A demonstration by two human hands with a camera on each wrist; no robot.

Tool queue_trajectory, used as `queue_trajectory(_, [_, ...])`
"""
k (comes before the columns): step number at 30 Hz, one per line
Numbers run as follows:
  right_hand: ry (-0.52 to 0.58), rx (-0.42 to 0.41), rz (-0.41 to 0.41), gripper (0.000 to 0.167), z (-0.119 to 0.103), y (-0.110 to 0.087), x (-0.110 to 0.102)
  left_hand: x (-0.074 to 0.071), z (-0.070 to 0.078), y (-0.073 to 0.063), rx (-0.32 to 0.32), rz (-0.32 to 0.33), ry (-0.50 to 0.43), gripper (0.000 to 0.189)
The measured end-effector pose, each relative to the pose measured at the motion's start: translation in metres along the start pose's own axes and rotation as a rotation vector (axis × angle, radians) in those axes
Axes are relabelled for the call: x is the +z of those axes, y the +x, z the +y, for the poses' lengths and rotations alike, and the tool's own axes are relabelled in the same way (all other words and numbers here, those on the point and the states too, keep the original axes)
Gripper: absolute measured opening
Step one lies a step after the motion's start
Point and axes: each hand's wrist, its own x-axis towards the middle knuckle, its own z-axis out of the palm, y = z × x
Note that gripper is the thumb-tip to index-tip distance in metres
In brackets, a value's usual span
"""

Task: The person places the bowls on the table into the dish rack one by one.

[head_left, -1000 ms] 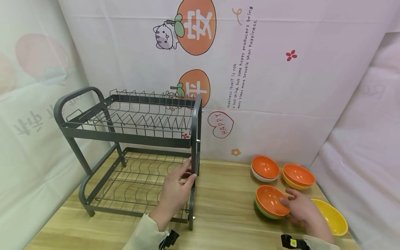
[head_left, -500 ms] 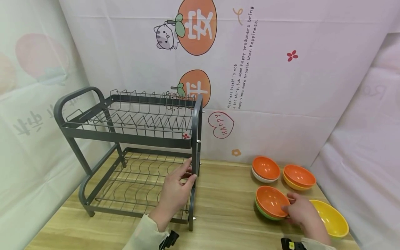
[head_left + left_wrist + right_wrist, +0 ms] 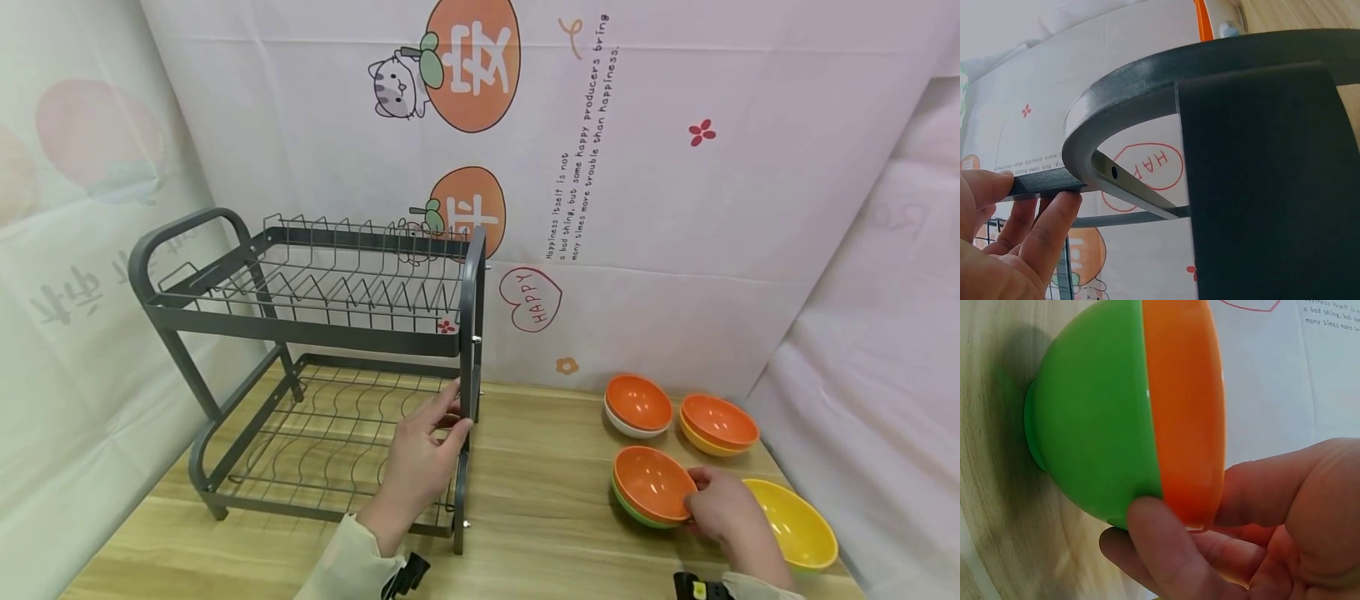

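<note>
In the head view my left hand [image 3: 420,454] holds the right front post of a dark grey two-tier dish rack [image 3: 315,329]. The left wrist view shows its thumb and fingers [image 3: 1054,231] pinching the flat metal bar. My right hand [image 3: 731,512] pinches the right rim of two nested bowls, an orange bowl [image 3: 654,483] inside a green bowl [image 3: 637,515]. Up close in the right wrist view, one fingertip presses the outside of the green bowl [image 3: 1097,419], while another digit goes behind the orange rim [image 3: 1188,419]. The bowls look upright at the table.
Behind stand an orange bowl in a white bowl [image 3: 628,427] and an orange bowl in a yellow-orange bowl [image 3: 705,442]. A yellow bowl [image 3: 802,525] lies right of my right hand, partly hidden. Printed white cloth [image 3: 637,208] walls the wooden table [image 3: 540,483].
My right hand has moved slightly down and closed its fingers onto the rim of the nested orange and green bowls. The left hand and rack have stayed put.
</note>
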Motion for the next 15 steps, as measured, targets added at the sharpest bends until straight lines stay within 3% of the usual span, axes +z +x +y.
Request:
queue_trajectory(6, [-0.021,-0.022,0.018,0.049,-0.0019,-0.0022,-0.0009,0.0001,0.0004,0.0001,0.004,0.007,0.002,0.053])
queue_trajectory(15, [-0.147,-0.049,0.028,0.049,-0.0097,-0.0079,-0.0070,0.0006,-0.0010,-0.0005,0.011,-0.001,-0.002,0.053])
